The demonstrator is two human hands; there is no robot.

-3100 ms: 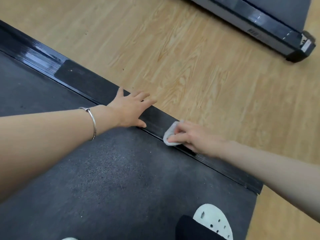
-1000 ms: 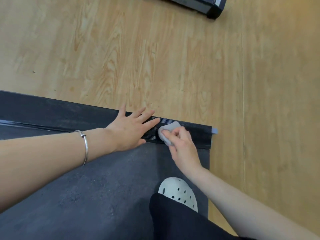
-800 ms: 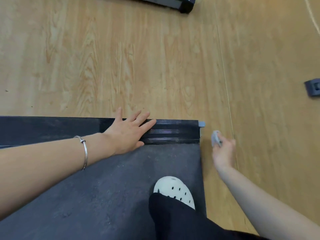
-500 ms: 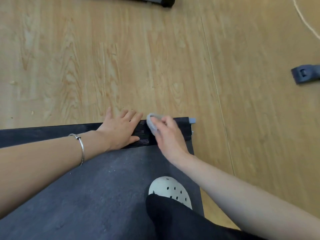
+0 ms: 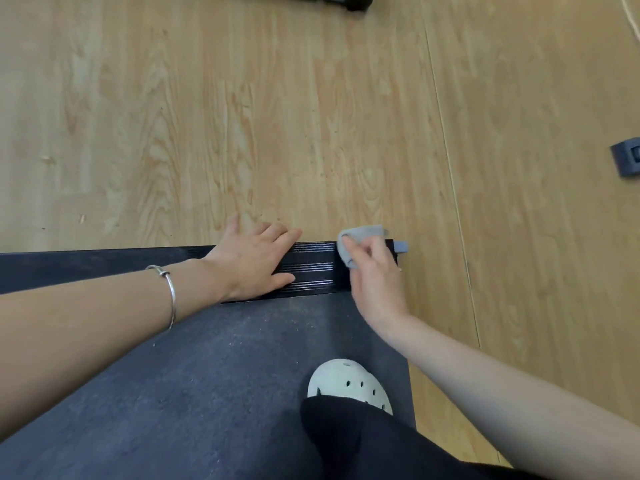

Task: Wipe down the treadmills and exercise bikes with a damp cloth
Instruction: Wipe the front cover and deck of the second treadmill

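Note:
The treadmill's dark belt (image 5: 214,368) fills the lower left, edged by a glossy black ribbed side rail (image 5: 315,268). My left hand (image 5: 256,261) lies flat on that rail, fingers straight, a silver bangle on the wrist. My right hand (image 5: 374,275) grips a small grey cloth (image 5: 349,240) and presses it on the rail's end, close to a small grey end cap (image 5: 401,246).
Light wooden floor (image 5: 311,116) surrounds the treadmill. My foot in a white perforated clog (image 5: 346,382) stands on the belt at the bottom. Another machine's black corner (image 5: 353,0) shows at the top edge, and a dark machine foot (image 5: 627,161) at the right edge.
My right hand swung off the rail to the floor side, came back next to the left hand, and has now slid the cloth right to the rail's end. The left hand stayed put.

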